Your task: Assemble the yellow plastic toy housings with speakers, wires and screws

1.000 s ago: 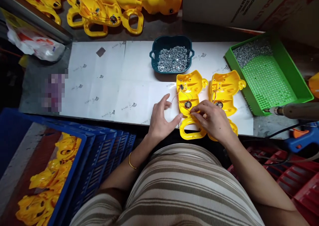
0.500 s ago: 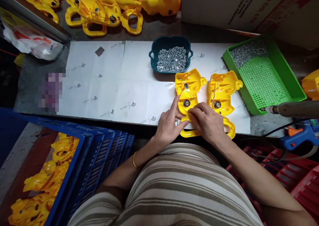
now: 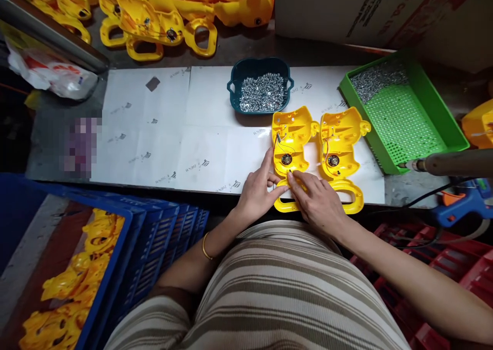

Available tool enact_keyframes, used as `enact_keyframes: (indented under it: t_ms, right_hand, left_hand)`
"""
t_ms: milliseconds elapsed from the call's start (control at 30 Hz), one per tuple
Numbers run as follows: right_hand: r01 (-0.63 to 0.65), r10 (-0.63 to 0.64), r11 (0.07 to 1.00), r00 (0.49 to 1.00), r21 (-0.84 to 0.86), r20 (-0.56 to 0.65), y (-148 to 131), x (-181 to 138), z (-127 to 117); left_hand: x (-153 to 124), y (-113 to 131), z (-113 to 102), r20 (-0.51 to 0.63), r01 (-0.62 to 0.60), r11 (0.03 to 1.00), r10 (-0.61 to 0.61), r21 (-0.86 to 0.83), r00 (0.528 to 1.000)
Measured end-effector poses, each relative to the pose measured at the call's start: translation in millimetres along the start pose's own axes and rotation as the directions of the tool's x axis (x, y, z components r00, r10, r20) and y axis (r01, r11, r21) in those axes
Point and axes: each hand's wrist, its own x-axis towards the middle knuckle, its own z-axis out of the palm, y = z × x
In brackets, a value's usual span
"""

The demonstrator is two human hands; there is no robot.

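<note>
A yellow plastic toy shell half [image 3: 295,147] lies hollow side up, with a round speaker [image 3: 286,159], thin wires and a loop handle. My left hand [image 3: 254,193] grips its left edge, index finger along the side and thumb at the handle. My right hand [image 3: 319,198] lies over the handle, its fingers close together and index fingertip pressed at the narrow neck, just below a small black part [image 3: 290,172]. Whatever is under those fingertips is hidden. A second yellow shell half [image 3: 342,139] with a speaker and wires lies close on the right.
Behind the shells stands a dark teal basin [image 3: 234,100] of small screws. A green perforated tray [image 3: 447,116] with more screws is at right, near an electric screwdriver [image 3: 454,163] and a blue glue gun [image 3: 462,208]. Yellow shells [image 3: 154,23] pile up behind; blue crates [image 3: 154,232] stand lower left.
My right hand has flattened from a raised pinch to fingers pressing down on the shell's neck. The small circuit board and wires inside the left shell have shifted. My left hand keeps its grip.
</note>
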Motion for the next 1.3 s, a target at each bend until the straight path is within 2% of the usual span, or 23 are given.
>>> enact_keyframes:
  t_ms: [100,200,300,433,533,633,733,800,867,933,1033,1133,1300]
  right_hand:
    - [0.0,0.006,0.992,0.999,0.126,-0.044,4,-1,-1]
    - [-0.039,0.081,0.957,0.988,0.287,-0.133,7,-1,-4]
    - [-0.075,0.12,0.948,0.984,0.308,-0.13,8,-2,-3]
    - [-0.02,0.04,0.977,0.995,0.213,-0.09,6,-4,1]
    - [0.008,-0.006,0.999,0.999,0.053,-0.038,1,-3,2]
    - [0.048,-0.046,0.992,0.999,-0.116,0.024,-4,2,-5]
    - [0.088,-0.081,0.983,0.996,-0.164,0.049,-3,10,-19]
    - [0.083,-0.082,0.993,0.997,-0.085,0.015,4,14,-30]
    - [0.049,-0.044,0.996,0.997,0.076,-0.065,13,21,-39]
    - [-0.005,0.045,0.97,0.986,0.241,-0.161,24,33,-47]
    - [-0.09,0.196,0.91,0.954,0.405,-0.228,39,61,-53]
    - [-0.15,0.266,0.841,0.951,0.52,-0.157,45,91,-56]
    - [-0.251,0.269,0.737,0.961,0.627,0.069,44,117,-53]
  left_hand:
    - [-1,1,-1,0.0,0.023,1.0,-0.023,0.005,1.0]
    - [-2,0,-1,-0.009,0.024,1.0,-0.024,0.004,1.0]
    - [-2,-1,-1,-0.006,0.033,0.999,-0.033,0.002,0.999]
    - [0,-1,-2,0.016,0.056,0.998,-0.056,-0.006,0.998]
    - [0,0,-2,0.016,0.036,0.999,-0.036,0.003,0.999]
    - [-1,1,-2,0.013,0.027,0.999,-0.027,0.025,1.0]
    - [0,4,-3,-0.009,0.057,0.997,-0.057,0.05,0.998]
    - [3,5,-5,-0.061,0.079,0.994,-0.074,0.079,0.995]
    - [10,4,-8,-0.161,0.071,0.99,-0.051,0.12,0.986]
    - [19,2,-14,-0.257,0.019,0.986,0.024,0.165,0.966]
    - [31,1,-21,-0.306,-0.076,0.975,0.139,0.208,0.942]
    - [38,2,-24,-0.314,-0.118,0.968,0.186,0.223,0.931]
    - [42,3,-19,-0.3,-0.198,0.945,0.273,0.259,0.914]
